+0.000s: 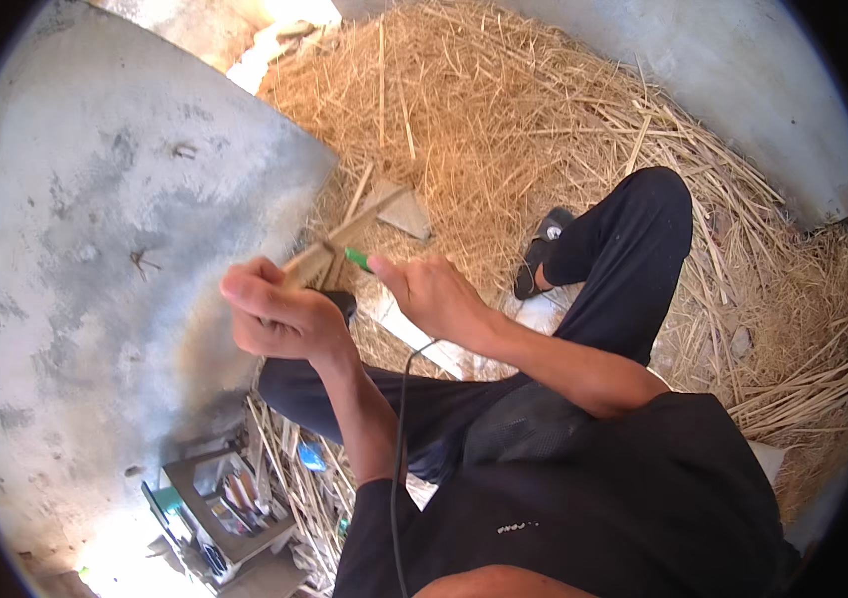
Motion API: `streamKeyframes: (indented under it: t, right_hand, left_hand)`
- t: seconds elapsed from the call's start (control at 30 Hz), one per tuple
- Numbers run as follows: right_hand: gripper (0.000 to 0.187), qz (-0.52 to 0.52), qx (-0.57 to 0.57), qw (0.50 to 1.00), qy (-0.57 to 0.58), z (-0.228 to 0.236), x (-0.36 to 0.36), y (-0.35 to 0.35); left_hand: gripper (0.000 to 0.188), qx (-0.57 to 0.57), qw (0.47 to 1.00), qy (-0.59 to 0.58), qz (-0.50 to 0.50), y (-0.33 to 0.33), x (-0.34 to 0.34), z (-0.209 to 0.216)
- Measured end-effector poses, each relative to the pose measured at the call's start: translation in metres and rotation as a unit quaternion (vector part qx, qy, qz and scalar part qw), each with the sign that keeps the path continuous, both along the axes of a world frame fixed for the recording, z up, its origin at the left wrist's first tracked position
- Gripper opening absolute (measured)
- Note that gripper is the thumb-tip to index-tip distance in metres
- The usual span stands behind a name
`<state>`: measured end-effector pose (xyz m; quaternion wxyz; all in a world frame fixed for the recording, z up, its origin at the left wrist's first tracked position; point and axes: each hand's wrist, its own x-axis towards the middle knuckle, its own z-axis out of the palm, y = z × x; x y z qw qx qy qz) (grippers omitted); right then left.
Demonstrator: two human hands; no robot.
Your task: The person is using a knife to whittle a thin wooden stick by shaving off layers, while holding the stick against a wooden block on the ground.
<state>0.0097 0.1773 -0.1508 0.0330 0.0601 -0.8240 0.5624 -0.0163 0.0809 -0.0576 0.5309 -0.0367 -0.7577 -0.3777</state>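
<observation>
Brown wood strip (352, 225): left hand (284, 311) is clasping its near end, far end pointing toward straw (484, 120). Green implement (357, 259), kind unclear: right hand (436, 297) is grasping it beside the strip. Work is seemingly underway; the remainder isn't showing.

Left hand (286, 315) around wooden strip (352, 230), right hand (441, 299) around green object (356, 258)

Beyond the far end of the wooden piece (354, 227), the air over the straw (484, 110) gives a hand open room, while the wall (145, 169) bars the way to its left. On its near side, the left hand (284, 309), right hand (434, 297) and dark cable (401, 429) crowd the passage; farther to its right, the bent leg (633, 249) blocks.
</observation>
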Motion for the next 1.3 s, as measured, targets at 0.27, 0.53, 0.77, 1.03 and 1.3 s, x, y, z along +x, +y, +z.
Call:
streamKeyframes:
  t: [0.27, 0.53, 0.77, 1.03, 1.3]
  right_hand:
    - [0.067, -0.044, 0.03, 0.997, -0.056, -0.05, -0.029, 0.019]
    - [0.06, 0.012, -0.058, 0.998, -0.001, -0.015, -0.009, 0.012]
    - [0.06, 0.008, -0.041, 0.998, 0.055, -0.02, -0.023, 0.003]
    - [0.06, 0.018, -0.091, 0.992, -0.081, -0.013, -0.016, 0.004]
    - [0.061, 0.013, -0.092, 0.989, 0.111, 0.025, -0.006, -0.006]
  left_hand:
    - [0.046, -0.085, 0.991, 0.046, -0.09, 0.018, 0.007, -0.004]
    - [0.045, -0.056, 0.995, 0.047, -0.064, 0.018, 0.003, -0.003]
    - [0.046, -0.011, 0.998, 0.052, -0.031, 0.005, -0.008, -0.001]
    - [0.045, -0.05, 0.993, 0.073, -0.081, 0.007, -0.005, -0.003]
    - [0.044, -0.045, 0.996, 0.049, -0.052, 0.001, -0.003, 0.0]
